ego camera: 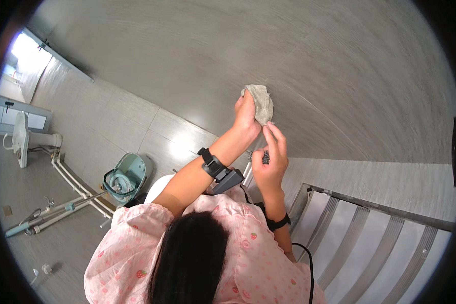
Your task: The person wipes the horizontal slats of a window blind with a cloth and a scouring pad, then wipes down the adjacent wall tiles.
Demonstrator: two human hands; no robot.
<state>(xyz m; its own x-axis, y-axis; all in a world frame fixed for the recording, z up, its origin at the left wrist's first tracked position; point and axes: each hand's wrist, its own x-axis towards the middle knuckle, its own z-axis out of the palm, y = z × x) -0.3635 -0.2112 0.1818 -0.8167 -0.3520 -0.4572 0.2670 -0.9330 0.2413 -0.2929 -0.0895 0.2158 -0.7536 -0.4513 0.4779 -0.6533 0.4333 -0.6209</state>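
Note:
My left hand [246, 111] holds a damp-looking grey-beige cloth [264, 103], bunched over the palm and fingers, close to a grey stone-patterned wall [326, 95]. Just below it, my right hand [272, 163] has a dark grey metal scouring pad [266, 157] tucked under its curled fingers. Its index and middle fingers reach up to the cloth's lower edge, near the left wrist. The left fingertips are partly hidden by the cloth. Whether the cloth touches the wall, I cannot tell.
A green mop bucket [141, 167] stands on the tiled floor [133, 117] at left, with a mop handle [70, 207] slanting away from it. White pipes [70, 182] run near a pedestal washbasin [21, 138]. A striped blind [368, 243] is at lower right. A black cable [309, 262] hangs beside me.

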